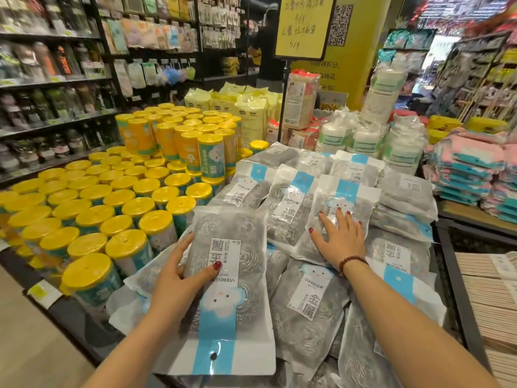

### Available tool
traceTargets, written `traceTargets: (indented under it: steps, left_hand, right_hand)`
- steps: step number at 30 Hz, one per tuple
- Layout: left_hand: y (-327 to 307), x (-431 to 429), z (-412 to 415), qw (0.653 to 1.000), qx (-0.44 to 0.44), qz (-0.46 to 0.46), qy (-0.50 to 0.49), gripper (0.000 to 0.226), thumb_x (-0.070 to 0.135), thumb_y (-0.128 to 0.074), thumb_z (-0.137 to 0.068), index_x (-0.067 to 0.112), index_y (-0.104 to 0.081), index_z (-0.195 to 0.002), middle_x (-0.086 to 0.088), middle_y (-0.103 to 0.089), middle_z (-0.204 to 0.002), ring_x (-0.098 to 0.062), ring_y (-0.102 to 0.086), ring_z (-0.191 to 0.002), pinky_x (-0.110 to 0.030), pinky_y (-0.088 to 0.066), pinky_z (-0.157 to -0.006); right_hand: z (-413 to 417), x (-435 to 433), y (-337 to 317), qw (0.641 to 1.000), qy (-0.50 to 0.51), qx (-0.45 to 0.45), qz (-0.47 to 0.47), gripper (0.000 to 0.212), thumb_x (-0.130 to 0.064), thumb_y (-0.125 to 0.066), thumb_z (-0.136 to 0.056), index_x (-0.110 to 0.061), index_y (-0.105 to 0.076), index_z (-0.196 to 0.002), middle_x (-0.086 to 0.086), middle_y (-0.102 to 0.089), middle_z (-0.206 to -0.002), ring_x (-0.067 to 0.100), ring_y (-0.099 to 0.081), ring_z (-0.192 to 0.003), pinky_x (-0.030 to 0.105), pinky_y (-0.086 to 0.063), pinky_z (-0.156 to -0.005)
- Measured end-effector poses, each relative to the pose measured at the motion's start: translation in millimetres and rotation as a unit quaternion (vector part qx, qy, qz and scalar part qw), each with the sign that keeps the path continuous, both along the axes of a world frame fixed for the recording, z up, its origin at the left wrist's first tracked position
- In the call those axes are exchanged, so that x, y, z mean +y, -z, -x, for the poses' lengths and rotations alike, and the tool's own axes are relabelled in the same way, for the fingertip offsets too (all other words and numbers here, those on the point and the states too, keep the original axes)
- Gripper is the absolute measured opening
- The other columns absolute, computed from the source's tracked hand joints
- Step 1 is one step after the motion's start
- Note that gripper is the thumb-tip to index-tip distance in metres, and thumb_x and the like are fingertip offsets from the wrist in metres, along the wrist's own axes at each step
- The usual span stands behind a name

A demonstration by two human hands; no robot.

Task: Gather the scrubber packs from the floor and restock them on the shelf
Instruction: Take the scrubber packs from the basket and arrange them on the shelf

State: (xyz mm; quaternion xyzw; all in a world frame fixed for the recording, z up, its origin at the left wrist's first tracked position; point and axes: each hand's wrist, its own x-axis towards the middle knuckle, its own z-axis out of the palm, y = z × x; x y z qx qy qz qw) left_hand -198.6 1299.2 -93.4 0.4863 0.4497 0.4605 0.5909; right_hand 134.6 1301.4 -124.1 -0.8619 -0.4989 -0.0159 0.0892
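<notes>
the left hand (179, 273) grips a scrubber pack (229, 289), thumb on its front and fingertips curled round its left edge, holding it over the near part of the heap. the right hand (340, 239) lies flat with fingers spread, pressing on a second pack (345, 196) further back and to the right. a heap of packs (307, 298) covers the dark-framed shelf (453, 270). left of the heap stand rows of yellow-lidded canisters (95, 214). at far right are stacks of pink and teal cloths (470, 169). pale floor (33, 345) shows at near left, wall racks (56, 79) rise beyond it, and a yellow handwritten sign (305, 23) stands far behind.
</notes>
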Motion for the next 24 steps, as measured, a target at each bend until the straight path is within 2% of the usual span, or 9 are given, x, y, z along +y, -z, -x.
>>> traceTargets:
  steps: [3,5,8,10,12,14,17,21,24]
  left_hand:
    - [-0.5,-2.7,4.6,0.999,0.026,-0.013,0.016,0.069,0.005,-0.080,-0.076,0.051,-0.054,-0.121,-0.005,-0.072,-0.113,-0.023,-0.073,-0.094,-0.044,-0.061,-0.075]
    - [-5.0,-3.5,10.4,0.997,0.053,-0.032,0.046,0.070,0.009,-0.082,-0.074,0.055,-0.054,-0.120,-0.003,-0.071,-0.116,-0.022,-0.072,-0.097,-0.046,-0.059,-0.081]
    - [-21.6,-2.3,17.0,0.979,0.131,-0.092,0.129,0.072,0.017,-0.083,-0.074,0.061,-0.051,-0.120,0.002,-0.067,-0.123,-0.017,-0.069,-0.102,-0.042,-0.058,-0.086]
    - [-34.4,-0.5,16.6,0.943,0.217,-0.141,0.210,0.073,0.025,-0.084,-0.075,0.062,-0.047,-0.127,0.009,-0.059,-0.134,-0.013,-0.064,-0.111,-0.038,-0.054,-0.094]
    - [-46.0,-1.3,10.6,0.909,0.239,-0.147,0.307,0.074,0.024,-0.083,-0.076,0.055,-0.047,-0.132,0.014,-0.057,-0.134,-0.006,-0.062,-0.111,-0.034,-0.053,-0.096]
    - [-54.1,-4.9,2.7,0.873,0.264,-0.159,0.378,0.073,0.024,-0.083,-0.076,0.053,-0.048,-0.132,0.021,-0.062,-0.118,0.003,-0.064,-0.097,-0.028,-0.054,-0.090]
    - [-58.0,-7.5,-9.1,0.841,0.287,-0.174,0.425,0.070,0.031,-0.086,-0.070,0.055,-0.052,-0.126,0.011,-0.068,-0.107,-0.007,-0.068,-0.090,-0.034,-0.057,-0.084]
    - [-63.4,-14.2,-24.7,0.803,0.316,-0.197,0.466,0.059,0.026,-0.087,-0.070,0.045,-0.057,-0.117,-0.016,-0.071,-0.097,-0.030,-0.069,-0.085,-0.041,-0.059,-0.079]
    - [-73.3,-17.7,-39.2,0.780,0.331,-0.221,0.483,0.052,0.024,-0.087,-0.071,0.035,-0.060,-0.114,-0.003,-0.069,-0.086,-0.018,-0.066,-0.074,-0.027,-0.055,-0.067]
  right_hand:
    - [2.6,-3.0,-10.6,1.000,-0.004,0.028,-0.005,0.065,-0.065,-0.029,-0.093,-0.037,-0.023,-0.151,0.006,-0.009,-0.163,0.026,-0.005,-0.149,0.047,-0.002,-0.121]
    - [12.9,-7.0,-27.0,0.994,-0.013,0.084,-0.066,0.065,-0.060,-0.040,-0.094,-0.030,-0.029,-0.150,0.008,-0.014,-0.162,0.026,-0.012,-0.148,0.047,-0.009,-0.121]
    - [47.1,-20.6,-61.9,0.952,-0.086,0.214,-0.202,0.059,-0.050,-0.056,-0.091,-0.021,-0.045,-0.142,0.005,-0.038,-0.151,0.021,-0.034,-0.139,0.043,-0.026,-0.117]
    - [71.6,-36.9,-90.8,0.917,-0.154,0.293,-0.224,0.052,-0.044,-0.065,-0.087,-0.020,-0.056,-0.133,-0.002,-0.056,-0.134,0.011,-0.049,-0.124,0.032,-0.037,-0.109]
    - [89.7,-55.5,-117.8,0.907,-0.220,0.317,-0.167,0.054,-0.041,-0.072,-0.083,-0.021,-0.058,-0.131,-0.009,-0.059,-0.127,0.003,-0.051,-0.117,0.022,-0.038,-0.102]
    - [100.2,-69.9,-135.1,0.919,-0.273,0.281,-0.042,0.059,-0.042,-0.075,-0.079,-0.024,-0.057,-0.132,-0.012,-0.057,-0.128,0.002,-0.050,-0.118,0.021,-0.037,-0.102]
    - [110.0,-80.3,-138.0,0.926,-0.315,0.157,0.136,0.054,-0.050,-0.075,-0.076,-0.023,-0.063,-0.121,-0.009,-0.063,-0.119,0.008,-0.056,-0.109,0.024,-0.043,-0.097]
    - [105.2,-92.7,-129.7,0.917,-0.306,0.140,0.212,0.034,-0.052,-0.078,-0.072,-0.024,-0.067,-0.089,-0.004,-0.066,-0.083,0.008,-0.056,-0.075,0.024,-0.045,-0.071]
    - [98.1,-108.3,-124.7,0.895,-0.323,0.195,0.236,0.016,-0.043,-0.078,-0.077,-0.032,-0.067,-0.079,-0.014,-0.062,-0.070,-0.001,-0.053,-0.063,0.017,-0.040,-0.064]
